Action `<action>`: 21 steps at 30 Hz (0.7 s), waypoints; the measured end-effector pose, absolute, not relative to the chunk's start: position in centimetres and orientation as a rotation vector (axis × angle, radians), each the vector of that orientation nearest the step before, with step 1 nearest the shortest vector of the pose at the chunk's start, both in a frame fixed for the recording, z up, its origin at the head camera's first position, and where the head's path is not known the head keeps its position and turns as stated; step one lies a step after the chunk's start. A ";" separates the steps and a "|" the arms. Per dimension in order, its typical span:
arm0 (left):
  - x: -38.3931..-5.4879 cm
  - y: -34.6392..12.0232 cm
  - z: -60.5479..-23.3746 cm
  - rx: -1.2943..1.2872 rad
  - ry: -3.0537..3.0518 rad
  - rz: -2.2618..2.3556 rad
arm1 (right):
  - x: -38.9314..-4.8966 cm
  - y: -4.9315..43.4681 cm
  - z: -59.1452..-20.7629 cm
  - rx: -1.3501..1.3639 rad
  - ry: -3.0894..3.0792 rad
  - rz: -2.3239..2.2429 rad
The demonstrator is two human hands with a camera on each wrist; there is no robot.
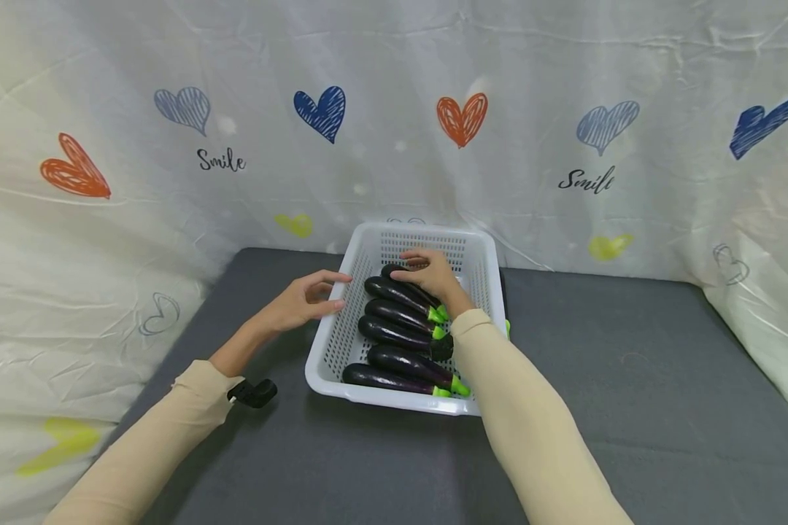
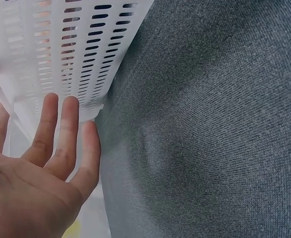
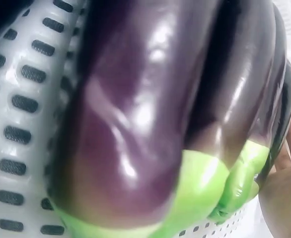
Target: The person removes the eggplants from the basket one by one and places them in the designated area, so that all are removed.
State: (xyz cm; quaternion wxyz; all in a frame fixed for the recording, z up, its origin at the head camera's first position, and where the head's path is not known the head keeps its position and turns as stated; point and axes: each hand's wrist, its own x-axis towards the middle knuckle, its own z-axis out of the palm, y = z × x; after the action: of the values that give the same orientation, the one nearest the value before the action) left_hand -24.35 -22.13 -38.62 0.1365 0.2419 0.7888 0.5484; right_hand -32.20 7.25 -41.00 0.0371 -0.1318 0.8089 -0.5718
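A white perforated plastic basket [image 1: 331,343] holds several glossy dark-purple eggplants [image 1: 400,332] lying in a row, mostly with green stem ends to the right. My right hand [image 1: 430,273] is inside the basket at the far end, over the farthest eggplant [image 1: 391,269], its thumb and fingers spread apart. In the right wrist view, this hand's palm [image 3: 287,198] shows beyond the row of eggplants [image 3: 135,124]. My left hand [image 1: 298,299] is at the basket's left rim, fingers loosely extended. The left wrist view shows its fingers [image 2: 68,134] along the outer wall [image 2: 81,54].
Grey cloth covers the table [image 1: 597,379]. Beside the basket's right wall, a dark shape with a green end [image 1: 508,328] peeks out. A white curtain [image 1: 394,168] printed with hearts hangs right behind the basket. A black device [image 1: 252,394] sits at the left wrist.
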 end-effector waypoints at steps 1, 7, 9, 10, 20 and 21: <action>-24.3 -22.1 -38.6 0.699 2.287 1.584 | -32.2 7.2 -41.1 -0.404 2.490 -1.748; -24.3 -22.1 -38.5 0.686 2.296 1.574 | -32.4 7.1 -41.4 -0.390 2.517 -1.722; -24.3 -22.1 -38.5 0.685 2.293 1.573 | -32.4 7.1 -41.5 -0.389 2.524 -1.721; -24.3 -22.1 -38.5 0.685 2.293 1.574 | -32.5 7.1 -41.5 -0.388 2.527 -1.720; -24.2 -22.0 -38.4 0.683 2.286 1.570 | -32.5 7.1 -41.7 -0.377 2.527 -1.709; -24.2 -22.0 -38.4 0.682 2.283 1.572 | -32.5 7.1 -41.7 -0.375 2.530 -1.707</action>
State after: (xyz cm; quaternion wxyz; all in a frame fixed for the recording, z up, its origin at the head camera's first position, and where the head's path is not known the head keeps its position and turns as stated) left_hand -24.23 -22.02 -38.38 0.1429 0.2364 0.7916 0.5450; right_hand -32.50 7.09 -41.65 0.0334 -0.1220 0.8222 -0.5550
